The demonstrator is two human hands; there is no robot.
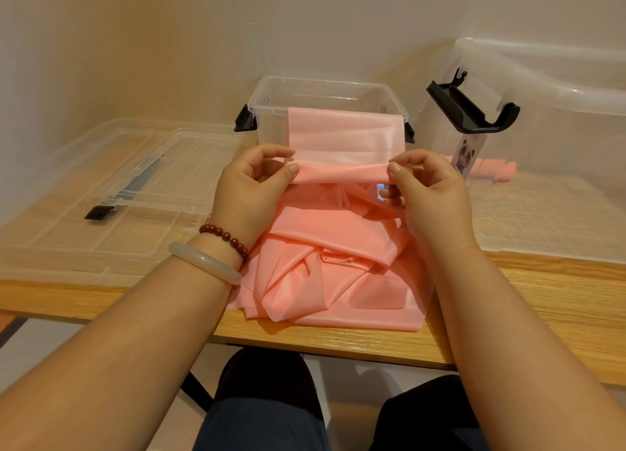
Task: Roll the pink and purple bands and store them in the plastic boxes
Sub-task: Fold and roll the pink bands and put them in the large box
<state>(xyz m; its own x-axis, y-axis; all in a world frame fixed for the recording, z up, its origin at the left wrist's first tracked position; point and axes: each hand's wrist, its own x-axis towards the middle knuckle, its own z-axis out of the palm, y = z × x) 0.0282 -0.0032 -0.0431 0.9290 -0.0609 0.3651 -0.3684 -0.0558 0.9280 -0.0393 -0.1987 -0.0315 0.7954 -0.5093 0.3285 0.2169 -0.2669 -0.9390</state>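
A long pink band (338, 257) lies crumpled in folds on the wooden table (528, 301) in front of me. Its far end is draped over the front rim of a small clear plastic box (271, 111) with black clips. My left hand (250, 193) pinches the left edge of a fold in the band, just in front of the box. My right hand (430, 193) pinches the right edge of the same fold. A rolled pink band (491, 169) lies inside a large clear box (559, 145) at the right. No purple band is in view.
A clear lid (111, 193) with a black latch lies flat on the table at the left. The large box's black clip (471, 111) sticks out near the small box. A wall stands close behind. My knees are below the table's front edge.
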